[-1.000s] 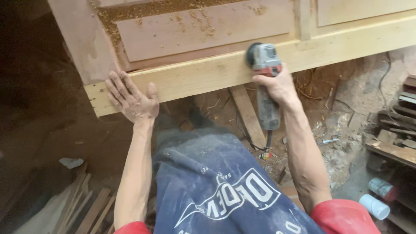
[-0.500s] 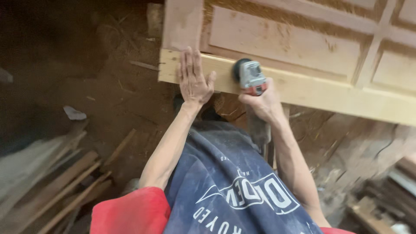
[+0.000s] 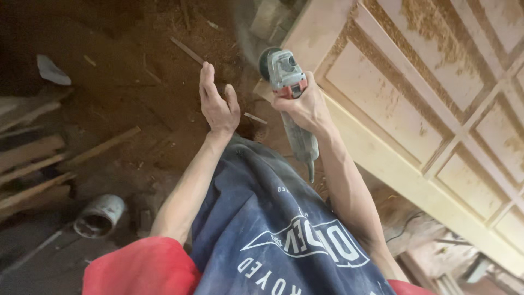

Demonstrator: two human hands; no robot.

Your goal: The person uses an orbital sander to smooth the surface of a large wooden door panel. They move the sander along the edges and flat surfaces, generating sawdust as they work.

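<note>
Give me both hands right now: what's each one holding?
Left hand: open, fingers spread, holding nothing, off the wooden door.
Right hand: closed around the grey angle grinder, its head at the door's corner.

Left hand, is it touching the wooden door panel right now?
Apart. The head view shows the left hand lifted open with bare floor between it and the wooden door panel; only the right hand is near, gripping the grinder.

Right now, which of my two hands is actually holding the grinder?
The right hand grips the grey grinder; the left hand is open, holding nothing.
</note>
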